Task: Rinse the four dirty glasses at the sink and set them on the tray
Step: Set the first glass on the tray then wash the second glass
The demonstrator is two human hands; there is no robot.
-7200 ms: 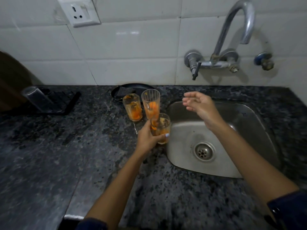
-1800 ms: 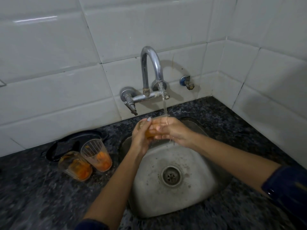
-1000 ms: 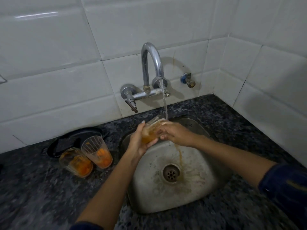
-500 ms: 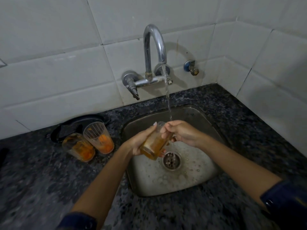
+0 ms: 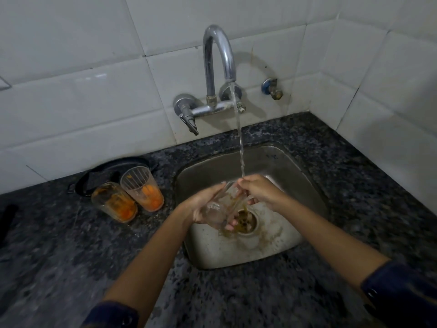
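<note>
The clear, ribbed drinking glass (image 5: 216, 210) I am rinsing sits tilted over the stainless steel sink basin (image 5: 295, 166), mouth up toward the thin stream of water (image 5: 240, 147) falling from the curved chrome wall tap (image 5: 218, 55). From the head view, my left hand (image 5: 204, 205) cradles the glass from below and behind, its fingers (image 5: 230, 223) wrapped around the base and clamped on it. My right hand (image 5: 259, 190) is at the rim, its fingers curled onto the mouth, rubbing there; I judge them closed on the glass too, though the tips are hidden. Brownish-orange water runs out and pools around the round metal drain (image 5: 246, 221).

On the dark speckled granite desk (image 5: 71, 256), left of the sink, stand two more dirty glasses, touching each other: a short one smeared with orange residue (image 5: 114, 202) and a taller ribbed one with orange pulp at the bottom (image 5: 142, 189). Just behind them lies a black, round object (image 5: 113, 166); I cannot tell whether it is the tray.

I judge this as the rinse of one glass, nearly clean. Next I need to tip out the water, then carry the glass left, keeping a firm grip because it is wet.
</note>
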